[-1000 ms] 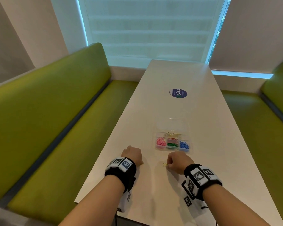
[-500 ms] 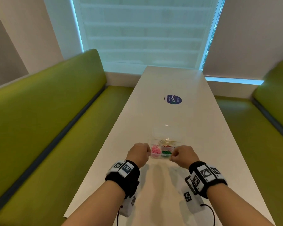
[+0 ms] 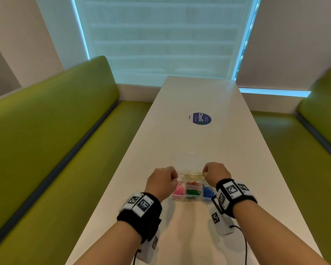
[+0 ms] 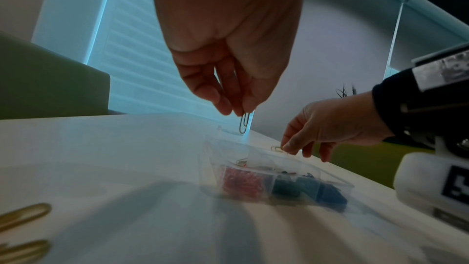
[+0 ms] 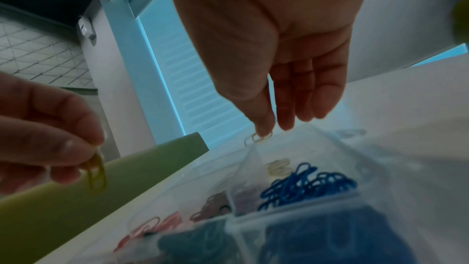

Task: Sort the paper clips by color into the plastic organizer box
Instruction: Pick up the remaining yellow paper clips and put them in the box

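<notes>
A clear plastic organizer box (image 3: 192, 197) sits on the white table (image 3: 227, 150) with its lid open behind. Its compartments hold pink clips (image 3: 179, 190), red clips (image 3: 193, 183), green clips (image 3: 193, 192), blue clips (image 3: 208, 191) and yellow clips (image 3: 191, 175). My left hand (image 3: 163, 181) hovers over the box's left side and pinches a yellow paper clip (image 4: 244, 122) that hangs down. My right hand (image 3: 216, 173) is over the far right part and pinches another yellow clip (image 5: 256, 138) above the yellow compartment.
Two gold clips (image 4: 22, 216) lie on the table near my left wrist. A round blue sticker (image 3: 200, 118) is farther up the table. Green benches (image 3: 55, 140) run along both sides, and a blinded window (image 3: 161, 35) is at the far end.
Both hands left the table in front of the box and moved forward over it, each with a yellow clip. The head view has tilted down and closer.
</notes>
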{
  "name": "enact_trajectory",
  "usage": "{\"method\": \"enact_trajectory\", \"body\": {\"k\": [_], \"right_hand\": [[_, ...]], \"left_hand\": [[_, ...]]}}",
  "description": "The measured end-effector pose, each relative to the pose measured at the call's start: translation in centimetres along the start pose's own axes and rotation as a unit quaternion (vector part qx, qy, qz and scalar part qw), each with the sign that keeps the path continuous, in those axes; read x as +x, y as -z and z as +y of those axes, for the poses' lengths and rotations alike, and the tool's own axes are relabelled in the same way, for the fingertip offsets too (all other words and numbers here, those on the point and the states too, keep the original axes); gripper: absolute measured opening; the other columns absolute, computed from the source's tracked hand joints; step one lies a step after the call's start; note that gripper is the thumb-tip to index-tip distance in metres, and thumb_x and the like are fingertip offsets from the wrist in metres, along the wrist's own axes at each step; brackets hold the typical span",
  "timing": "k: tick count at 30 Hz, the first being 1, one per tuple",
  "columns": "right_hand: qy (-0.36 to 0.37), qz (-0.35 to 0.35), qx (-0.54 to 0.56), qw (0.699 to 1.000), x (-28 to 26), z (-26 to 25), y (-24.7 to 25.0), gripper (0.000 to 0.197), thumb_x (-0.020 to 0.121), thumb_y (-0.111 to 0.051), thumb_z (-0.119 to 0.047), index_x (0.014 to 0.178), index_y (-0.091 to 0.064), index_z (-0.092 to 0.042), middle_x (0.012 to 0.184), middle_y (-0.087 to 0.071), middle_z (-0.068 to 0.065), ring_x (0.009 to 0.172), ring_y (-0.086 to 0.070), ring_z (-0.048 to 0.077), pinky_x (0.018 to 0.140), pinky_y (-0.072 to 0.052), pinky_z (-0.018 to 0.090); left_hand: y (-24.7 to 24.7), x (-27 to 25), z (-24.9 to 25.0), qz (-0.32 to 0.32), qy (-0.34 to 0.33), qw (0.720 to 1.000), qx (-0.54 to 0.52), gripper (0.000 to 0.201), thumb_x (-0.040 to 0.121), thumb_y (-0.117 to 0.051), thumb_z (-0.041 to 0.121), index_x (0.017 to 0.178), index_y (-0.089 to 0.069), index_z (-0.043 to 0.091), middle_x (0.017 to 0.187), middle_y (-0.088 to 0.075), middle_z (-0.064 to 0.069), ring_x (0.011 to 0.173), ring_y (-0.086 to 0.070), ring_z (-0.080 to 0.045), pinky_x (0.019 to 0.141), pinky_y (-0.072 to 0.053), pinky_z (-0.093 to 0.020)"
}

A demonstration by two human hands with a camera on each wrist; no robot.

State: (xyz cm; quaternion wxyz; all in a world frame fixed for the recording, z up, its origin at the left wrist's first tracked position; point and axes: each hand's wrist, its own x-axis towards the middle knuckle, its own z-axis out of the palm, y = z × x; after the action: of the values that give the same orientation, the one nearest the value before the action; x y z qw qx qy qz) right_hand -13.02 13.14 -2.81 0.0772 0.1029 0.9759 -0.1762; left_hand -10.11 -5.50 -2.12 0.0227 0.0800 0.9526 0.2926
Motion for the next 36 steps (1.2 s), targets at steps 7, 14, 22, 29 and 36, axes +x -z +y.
{"method": "enact_trajectory", "body": {"k": [7,14,22,29,36], "right_hand": [[0.013,0.012,0.010,1.000,0.1,1.0,0.2,0.023,0.093,-0.048,-0.014,0.105,-0.067,-0.019,0.115,-0.065,0.001,0.105,-0.059,0.020,0.085,-0.047,0.029],[0.016,0.044,0.036,0.998,-0.3,2.5,1.6,0.023,0.091,-0.049,-0.017,0.105,-0.067,-0.019,0.112,-0.065,0.000,0.103,-0.059,0.019,0.085,-0.047,0.028],[0.020,0.045,0.046,0.998,-1.6,3.9,2.2,0.022,0.091,-0.050,-0.018,0.105,-0.067,-0.019,0.110,-0.066,-0.001,0.102,-0.059,0.017,0.083,-0.045,0.027],[0.049,0.036,0.049,0.997,-3.1,2.7,2.0,0.021,0.091,-0.051,-0.018,0.104,-0.068,-0.018,0.109,-0.066,-0.001,0.101,-0.059,0.016,0.083,-0.046,0.026],[0.109,-0.020,0.043,0.993,-5.9,-0.9,0.0,0.018,0.088,-0.059,-0.021,0.102,-0.069,-0.017,0.107,-0.067,-0.001,0.099,-0.060,0.017,0.080,-0.047,0.026]], "left_hand": [[-0.8,2.0,1.3,0.014,0.000,1.000,-0.014,0.024,0.093,-0.048,0.018,0.113,-0.063,0.019,0.109,-0.068,0.001,0.103,-0.061,-0.017,0.086,-0.050,-0.029],[-2.0,5.0,3.0,-0.007,-0.008,1.000,-0.004,0.024,0.094,-0.051,0.019,0.112,-0.067,0.019,0.113,-0.068,0.001,0.106,-0.061,-0.018,0.090,-0.050,-0.030],[-3.7,5.7,2.7,-0.054,0.002,0.998,0.021,0.021,0.092,-0.056,0.023,0.110,-0.068,0.020,0.114,-0.068,0.001,0.109,-0.060,-0.017,0.092,-0.049,-0.030],[-2.9,4.5,2.1,-0.047,0.008,0.999,0.024,0.021,0.092,-0.056,0.023,0.109,-0.067,0.019,0.114,-0.067,0.001,0.112,-0.056,-0.017,0.093,-0.048,-0.030],[0.0,1.4,-0.8,-0.048,0.043,0.998,0.026,0.024,0.089,-0.059,0.016,0.111,-0.067,0.017,0.116,-0.066,-0.001,0.110,-0.059,-0.018,0.095,-0.048,-0.029]]}}
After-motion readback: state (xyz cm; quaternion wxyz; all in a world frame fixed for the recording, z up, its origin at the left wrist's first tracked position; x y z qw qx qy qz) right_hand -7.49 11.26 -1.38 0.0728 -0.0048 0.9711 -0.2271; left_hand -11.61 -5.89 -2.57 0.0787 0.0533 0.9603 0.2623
